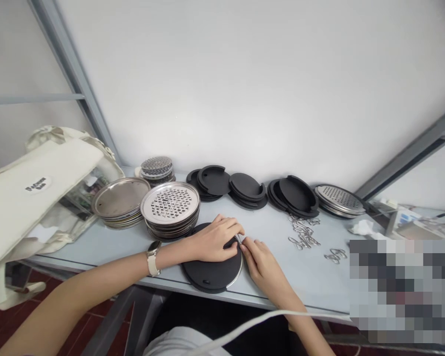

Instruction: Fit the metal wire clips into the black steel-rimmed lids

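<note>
A black round disc [211,269] with a silvery edge on its right side lies near the table's front edge. My left hand [217,238] rests on its upper part, fingers bent round a small metal piece [238,239] at the disc's upper right rim. My right hand [258,259] pinches the same metal piece from the right with thumb and forefinger. The piece is mostly hidden by the fingers. Just behind my left wrist stands a stack of metal grater discs [169,203].
Metal plates [120,198] and small graters [156,168] are stacked left. Black discs [213,180] line the wall, with wire clips [303,232] in front and more graters [339,198] at right. A cream bag [40,198] stands left; a white cable [252,324] crosses in front.
</note>
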{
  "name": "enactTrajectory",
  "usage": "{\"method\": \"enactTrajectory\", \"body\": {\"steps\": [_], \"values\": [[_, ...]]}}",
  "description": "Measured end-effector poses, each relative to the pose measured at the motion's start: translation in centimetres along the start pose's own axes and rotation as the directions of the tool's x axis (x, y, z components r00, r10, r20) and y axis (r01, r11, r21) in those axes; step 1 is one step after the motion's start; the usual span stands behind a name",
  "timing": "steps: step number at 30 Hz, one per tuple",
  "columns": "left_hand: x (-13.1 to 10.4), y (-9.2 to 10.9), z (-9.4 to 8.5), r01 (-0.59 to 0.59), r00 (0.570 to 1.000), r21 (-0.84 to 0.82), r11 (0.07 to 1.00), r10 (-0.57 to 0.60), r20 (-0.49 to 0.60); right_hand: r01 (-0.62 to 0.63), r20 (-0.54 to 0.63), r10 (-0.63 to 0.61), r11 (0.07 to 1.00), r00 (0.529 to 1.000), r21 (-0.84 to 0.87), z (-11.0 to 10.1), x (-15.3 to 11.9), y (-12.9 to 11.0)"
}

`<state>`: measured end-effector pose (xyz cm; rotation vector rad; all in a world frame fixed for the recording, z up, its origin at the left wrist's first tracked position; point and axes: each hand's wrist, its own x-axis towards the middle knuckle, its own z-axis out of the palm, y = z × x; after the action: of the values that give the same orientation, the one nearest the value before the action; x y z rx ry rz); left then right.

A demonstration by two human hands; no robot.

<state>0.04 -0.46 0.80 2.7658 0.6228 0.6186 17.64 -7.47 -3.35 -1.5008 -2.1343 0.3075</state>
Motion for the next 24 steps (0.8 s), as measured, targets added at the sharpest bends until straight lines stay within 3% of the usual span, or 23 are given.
{"method": "enactTrajectory", "body": {"steps": [7,18,24], "values": [[-0.18,0.18,-0.02,0.0,1.0,-0.025,1.0,0.0,-0.017,0.037,-0.044,-0.038,0.999,0.998,-0.015,0.28,-0.02,0.2],[-0.31,-0.14,0.1,-0.072,0.997,0.082,0.994,0.072,0.012,0.064,-0.102,-0.059,0.997,0.993,0.039,0.28,-0.1,-0.3],[-0.38,-0.24,-0.01,-0.104,0.994,0.143,0.984,0.099,0.038,0.076,-0.124,-0.079,0.997,0.989,-0.027,0.36,-0.01,-0.56]]}}
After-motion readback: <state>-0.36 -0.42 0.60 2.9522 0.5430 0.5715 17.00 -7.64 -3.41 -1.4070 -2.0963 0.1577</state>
